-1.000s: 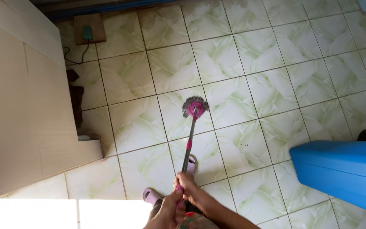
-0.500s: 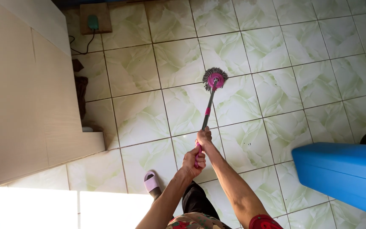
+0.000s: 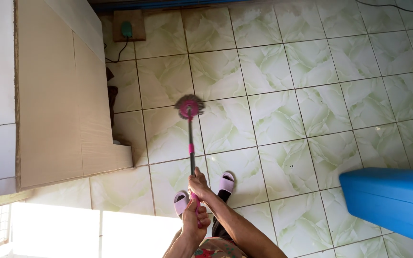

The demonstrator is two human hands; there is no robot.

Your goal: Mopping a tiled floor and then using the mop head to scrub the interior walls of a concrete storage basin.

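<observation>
Mop: pink round head on tiled floor, handle tilted toward person.

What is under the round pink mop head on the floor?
The mop head rests on the pale green marbled floor tiles, near a grout line. The patch of tile directly beneath it is covered, so its state cannot be seen.

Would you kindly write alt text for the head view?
Both hands, right hand above left hand, grip a pink-handled mop whose round head rests on the pale green tiled floor, ahead of two lilac slippers.
</observation>
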